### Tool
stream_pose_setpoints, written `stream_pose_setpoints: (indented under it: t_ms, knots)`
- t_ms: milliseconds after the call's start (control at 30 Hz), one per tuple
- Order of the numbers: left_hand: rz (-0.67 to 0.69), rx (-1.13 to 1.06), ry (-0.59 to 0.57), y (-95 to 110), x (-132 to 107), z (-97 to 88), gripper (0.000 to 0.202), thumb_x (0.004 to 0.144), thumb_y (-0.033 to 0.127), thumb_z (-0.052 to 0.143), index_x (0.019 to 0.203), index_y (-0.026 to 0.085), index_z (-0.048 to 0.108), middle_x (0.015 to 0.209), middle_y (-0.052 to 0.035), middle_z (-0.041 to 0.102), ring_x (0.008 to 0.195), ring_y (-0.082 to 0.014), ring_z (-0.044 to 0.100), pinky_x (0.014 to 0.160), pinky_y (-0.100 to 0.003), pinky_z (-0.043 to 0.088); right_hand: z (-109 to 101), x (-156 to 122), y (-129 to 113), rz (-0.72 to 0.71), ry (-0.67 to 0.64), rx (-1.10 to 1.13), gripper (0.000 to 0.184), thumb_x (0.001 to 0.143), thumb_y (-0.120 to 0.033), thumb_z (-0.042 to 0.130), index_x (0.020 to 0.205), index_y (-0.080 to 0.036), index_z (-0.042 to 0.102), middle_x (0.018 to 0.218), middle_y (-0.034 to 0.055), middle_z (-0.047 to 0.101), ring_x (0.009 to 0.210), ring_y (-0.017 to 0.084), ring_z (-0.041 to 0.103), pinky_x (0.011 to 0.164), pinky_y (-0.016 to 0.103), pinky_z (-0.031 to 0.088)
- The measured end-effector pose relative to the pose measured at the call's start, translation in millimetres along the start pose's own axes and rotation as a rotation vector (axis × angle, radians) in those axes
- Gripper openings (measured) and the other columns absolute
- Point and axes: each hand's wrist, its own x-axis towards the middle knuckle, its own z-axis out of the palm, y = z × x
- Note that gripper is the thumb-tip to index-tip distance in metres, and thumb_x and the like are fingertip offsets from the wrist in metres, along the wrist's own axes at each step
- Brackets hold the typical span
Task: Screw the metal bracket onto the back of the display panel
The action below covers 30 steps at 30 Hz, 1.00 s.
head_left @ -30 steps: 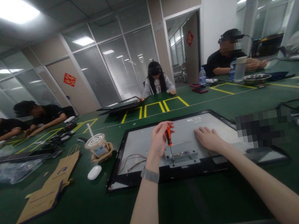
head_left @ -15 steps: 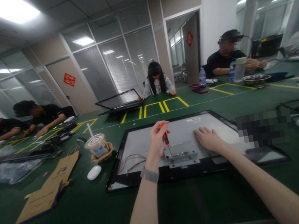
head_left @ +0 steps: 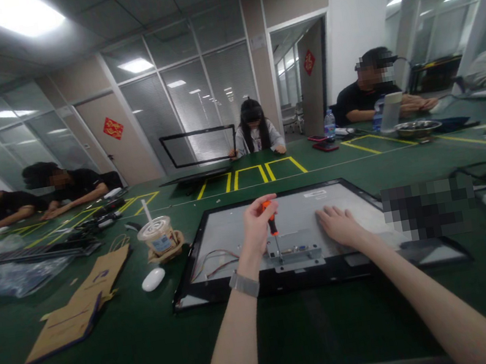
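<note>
A person works at a green table (head_left: pixel 151 359), a watch (head_left: pixel 244 284) on the left wrist, with a black-edged panel (head_left: pixel 217 226) lying flat ahead. Near the panel's close edge sits a metal bracket (head_left: pixel 299 254) with small ports, loose wires (head_left: pixel 216 261) to its left. The left hand (head_left: pixel 257 226) is curled closed around the handle of an orange-and-black screwdriver (head_left: pixel 271 219), which stands nearly upright over the bracket's left end; the contact at its tip is too small to make out. The right hand (head_left: pixel 341 224) lies palm down on the panel, fingers extended and slightly parted, gripping nothing. To the left are a brown paper bag (head_left: pixel 97 284), a white oval object (head_left: pixel 153 279) and a cup (head_left: pixel 159 238) with a straw, seated in a holder (head_left: pixel 168 253). Beyond the panel, yellow tape (head_left: pixel 248 170) marks the tabletop. Across the table, 1 co-worker (head_left: pixel 257 130) has a hand at a black frame (head_left: pixel 197 132) tilted upright; 2 others sit at left, 2 at right, near a bottle (head_left: pixel 330 125) and a metal bowl (head_left: pixel 418 129). Behind them, 2 red signs (head_left: pixel 113 129) hang on doors.
</note>
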Motion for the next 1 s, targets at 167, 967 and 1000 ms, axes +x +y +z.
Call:
stream_pose_setpoints:
  t_ms: [167,967,1000]
  knots:
    - [-0.013,-0.089,0.0,0.6,1.4,0.6,0.017,0.075,0.031,0.073,0.08,0.015,0.075,0.077,-0.0029,0.069,0.065,-0.0106,0.06,0.063,-0.024,0.046,3.4,2.4,1.3,0.0,0.004,0.0,0.048,0.1,-0.024,0.024,0.14,-0.014,0.048,0.142,0.0216,0.05,0.127,0.036,0.046,0.1,0.058,0.037]
    - [-0.036,-0.072,-0.048,-1.9,-0.2,2.7,0.025,0.076,0.034,0.075,0.092,0.015,0.075,0.07,-0.0014,0.065,0.065,-0.0102,0.057,0.062,-0.022,0.043,3.9,2.0,2.9,-0.001,-0.001,0.003,0.047,0.101,-0.024,0.026,0.142,-0.015,0.046,0.146,0.0214,0.046,0.131,0.035,0.043,0.1,0.055,0.037]
    - [-0.034,-0.106,-0.06,-1.9,-0.3,3.7,0.025,0.078,0.034,0.073,0.093,0.014,0.074,0.073,-0.0025,0.066,0.068,-0.011,0.059,0.064,-0.022,0.044,4.0,2.0,2.8,-0.001,-0.001,0.001,0.047,0.101,-0.024,0.026,0.142,-0.015,0.046,0.146,0.0215,0.046,0.131,0.035,0.043,0.1,0.056,0.037]
